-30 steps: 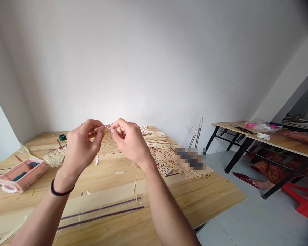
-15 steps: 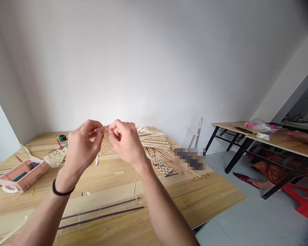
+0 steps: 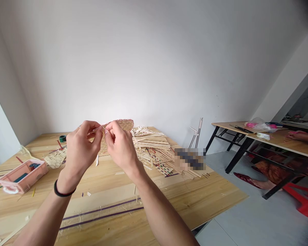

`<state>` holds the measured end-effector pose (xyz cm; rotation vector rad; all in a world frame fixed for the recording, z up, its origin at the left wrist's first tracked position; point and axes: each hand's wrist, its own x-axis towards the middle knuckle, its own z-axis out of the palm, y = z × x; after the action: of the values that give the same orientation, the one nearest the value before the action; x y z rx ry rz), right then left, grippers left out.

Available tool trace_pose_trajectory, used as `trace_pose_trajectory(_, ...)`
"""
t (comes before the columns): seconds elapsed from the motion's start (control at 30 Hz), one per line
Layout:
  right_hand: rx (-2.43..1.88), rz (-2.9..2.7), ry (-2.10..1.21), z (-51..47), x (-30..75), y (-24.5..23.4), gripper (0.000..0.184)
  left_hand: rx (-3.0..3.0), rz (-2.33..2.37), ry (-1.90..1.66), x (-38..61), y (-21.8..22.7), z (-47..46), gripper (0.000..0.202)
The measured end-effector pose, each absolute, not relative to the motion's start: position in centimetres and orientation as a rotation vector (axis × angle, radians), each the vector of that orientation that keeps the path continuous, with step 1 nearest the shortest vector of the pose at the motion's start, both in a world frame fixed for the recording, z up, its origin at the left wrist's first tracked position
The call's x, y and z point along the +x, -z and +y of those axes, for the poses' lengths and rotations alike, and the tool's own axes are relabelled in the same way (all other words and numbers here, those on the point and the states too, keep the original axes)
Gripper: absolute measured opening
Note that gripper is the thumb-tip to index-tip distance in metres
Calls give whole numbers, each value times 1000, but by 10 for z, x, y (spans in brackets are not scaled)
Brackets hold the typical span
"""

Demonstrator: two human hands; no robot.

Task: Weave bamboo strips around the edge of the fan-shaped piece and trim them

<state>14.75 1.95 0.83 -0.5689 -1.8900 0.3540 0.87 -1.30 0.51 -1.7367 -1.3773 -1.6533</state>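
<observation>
Both my hands are raised above the wooden table [image 3: 200, 194], fingertips nearly touching. My left hand [image 3: 80, 148], a black band at its wrist, pinches one end of a thin pale strip [image 3: 102, 128]. My right hand [image 3: 119, 147] pinches the same strip right beside it. Just behind my fingers a small woven piece [image 3: 123, 124] sticks up; whether it is held or lies on the table I cannot tell. Woven mats and a heap of flat bamboo strips [image 3: 154, 145] lie on the table beyond my hands.
A pink plastic box [image 3: 22, 175] sits at the table's left edge, a green tape roll [image 3: 62, 138] farther back. Purple strips [image 3: 102, 213] and scraps lie near me. Another person's hand [image 3: 301, 136] rests on a second table [image 3: 279, 140] at right, with a red stool [image 3: 304, 201] below.
My right hand has drifted left, closing the gap to the left hand. The woven piece now shows above my right fingers.
</observation>
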Motion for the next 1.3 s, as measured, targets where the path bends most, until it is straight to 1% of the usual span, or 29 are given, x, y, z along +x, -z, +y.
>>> trace_pose_trajectory(0.43,-550,-1829,-363,24,143,-4,16,-1800,-1342,1666,13,-4,-14,9)
trace_pose_trajectory(0.67,-515,-1854,-370,19,149,-8,4,-1738,-1364,1708,10,-5,-14,11)
trace_pose_trajectory(0.9,-475,-1873,-361,19,154,-10,9,-1744,-1335,1734,9,-6,-13,10)
trace_pose_trajectory(1.13,-463,-1853,-360,20,154,-10,6,-1838,-1379,1683,11,-8,-16,12)
trace_pose_trajectory(1.3,-479,-1876,-425,24,165,-14,6,-1910,-1385,1685,8,-8,-15,13)
